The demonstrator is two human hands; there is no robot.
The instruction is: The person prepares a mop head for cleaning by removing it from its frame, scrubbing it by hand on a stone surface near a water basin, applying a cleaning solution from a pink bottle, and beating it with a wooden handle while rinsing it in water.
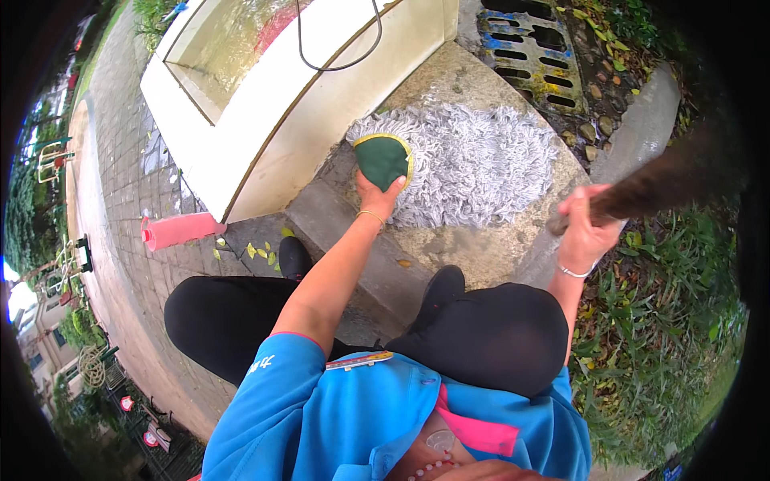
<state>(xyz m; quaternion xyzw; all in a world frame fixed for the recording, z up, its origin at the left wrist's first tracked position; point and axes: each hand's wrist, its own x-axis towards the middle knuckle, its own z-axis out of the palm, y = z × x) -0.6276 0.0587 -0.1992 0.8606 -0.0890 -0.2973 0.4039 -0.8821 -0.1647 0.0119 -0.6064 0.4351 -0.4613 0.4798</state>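
Note:
A white-grey shaggy mop pad (475, 162) lies fluffy side up on a stone slab. At its left end, my left hand (379, 195) grips a green fabric pocket (383, 161) with yellow edging, thumb on top and the fingers hidden beneath. My right hand (586, 225), to the right of the pad, is closed around the end of a dark brown, blurred stick-like object (637, 186) that slants up to the right; its far end fades into the dark rim.
A white basin (264, 150) holding water stands ahead, with a dark thin loop (340, 69) over its edge. A pink bottle (183, 231) lies on the paving at left. A metal drain grate (535, 54) and stones are at upper right, plants (656, 324) at right.

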